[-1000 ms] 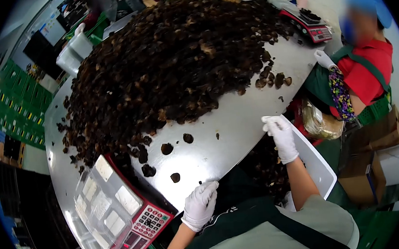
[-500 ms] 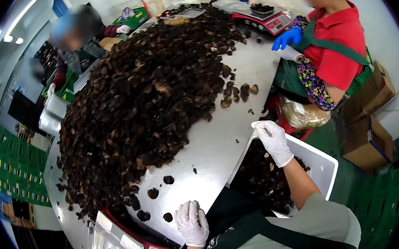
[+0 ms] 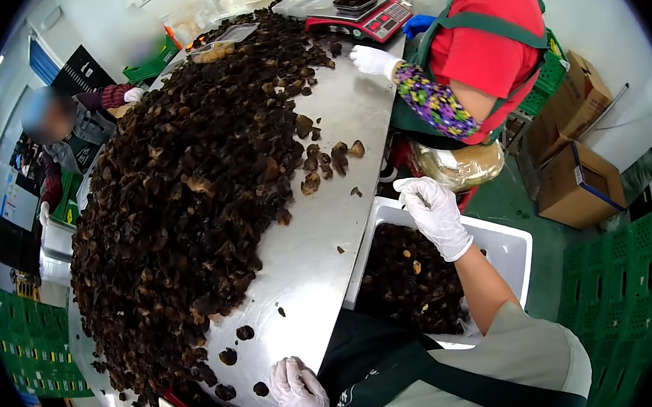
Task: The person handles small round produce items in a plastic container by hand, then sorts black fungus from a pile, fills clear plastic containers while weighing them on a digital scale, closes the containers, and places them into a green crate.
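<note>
Right grip (image 3: 434,218) is held above the white tub (image 3: 504,244), its fingers bent in close to the thumb; whether anything small is pinched there cannot be told. Left grip (image 3: 299,393), fingers loosely curled, is held at the near edge of the counter (image 3: 307,258), its palm hidden. Over the last second the view has been swung rightward and the left fingers have been turned toward the heap of dark pieces (image 3: 182,222), which is spread ahead of the left grip and seems little altered; no sorting is judged to have been done meanwhile. Just beyond the left grip, four loose pieces (image 3: 228,356) and one small scrap (image 3: 281,312) are counted; left of the right grip, two more scraps (image 3: 356,192). Below the right grip, the tub pieces (image 3: 409,281) are too many to be counted. Two scales are seen: the near scale (image 3: 185,403), partly cut off, left of the left grip, and the far scale (image 3: 384,23), well beyond the right grip.
</note>
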